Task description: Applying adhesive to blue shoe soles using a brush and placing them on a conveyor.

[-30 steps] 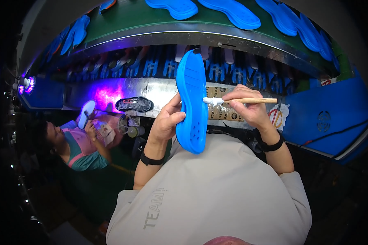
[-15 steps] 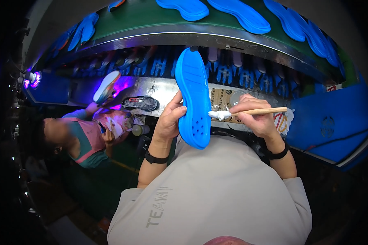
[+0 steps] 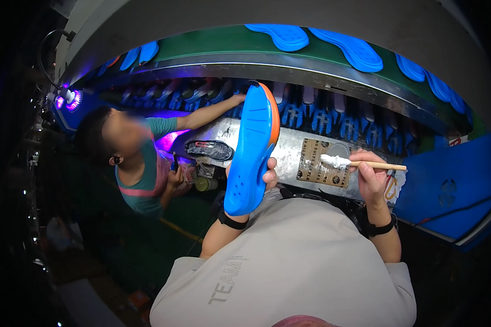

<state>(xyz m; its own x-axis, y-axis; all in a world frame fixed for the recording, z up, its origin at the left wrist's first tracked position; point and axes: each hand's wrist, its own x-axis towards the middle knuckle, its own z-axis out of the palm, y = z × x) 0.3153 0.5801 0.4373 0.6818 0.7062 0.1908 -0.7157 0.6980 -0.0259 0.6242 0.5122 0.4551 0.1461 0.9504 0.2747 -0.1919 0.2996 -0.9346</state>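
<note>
My left hand [image 3: 270,174] is closed around a blue shoe sole [image 3: 250,158], with fingertips showing at its right edge and the rest of the hand mostly behind it. The sole stands on end and is tilted, so an orange side wall shows at its upper right. Off to the right, my right hand [image 3: 370,181] grips a brush [image 3: 384,165] by its wooden handle. The brush's white head points left, apart from the sole, above a brown printed cardboard sheet [image 3: 310,166]. A round translucent dish [image 3: 341,149] is partly hidden beside the brush.
A dark sole-shaped piece [image 3: 208,150] lies on the metal bench [image 3: 283,140]. Behind are a rack of blue clamps [image 3: 322,120] and a green belt [image 3: 202,52] carrying blue soles. At left, a co-worker [image 3: 142,158] reaches toward the rack near a purple lamp [image 3: 69,99]. A blue panel [image 3: 447,185] stands right.
The sole has turned, bringing its orange side into view. My right hand and brush have moved right, away from it. The co-worker has leaned in and stretched an arm to the rack.
</note>
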